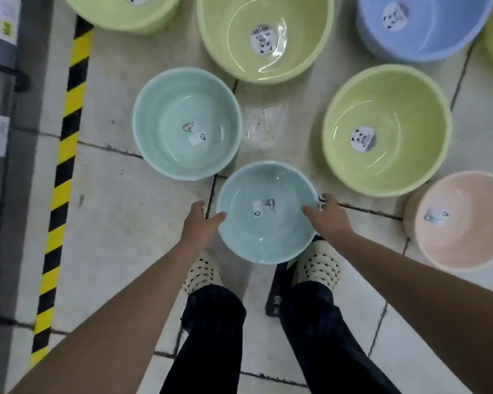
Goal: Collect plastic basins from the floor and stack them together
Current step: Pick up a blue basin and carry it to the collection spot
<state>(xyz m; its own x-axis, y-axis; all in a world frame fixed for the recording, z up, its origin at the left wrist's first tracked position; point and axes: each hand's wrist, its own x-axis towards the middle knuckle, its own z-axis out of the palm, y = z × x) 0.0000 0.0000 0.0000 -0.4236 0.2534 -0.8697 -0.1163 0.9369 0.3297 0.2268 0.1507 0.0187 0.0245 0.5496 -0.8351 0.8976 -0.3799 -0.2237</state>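
A small teal basin (268, 237) sits just in front of my feet. My left hand (201, 223) grips its left rim and my right hand (325, 217) grips its right rim, thumb inside. A larger teal basin (187, 155) stands on the floor just beyond, to the left. Green basins lie further out: one at the right (387, 166), one at top centre (265, 61), one at top left (123, 15). A blue basin (427, 38) is at top right and a peach basin (464, 243) at the right edge.
A yellow-and-black hazard stripe (66, 155) runs along the tiled floor at the left, beside grey shelving (0, 109). A clear plastic wrapper (261, 125) lies between the basins. My feet in dotted slippers (319, 267) stand under the held basin.
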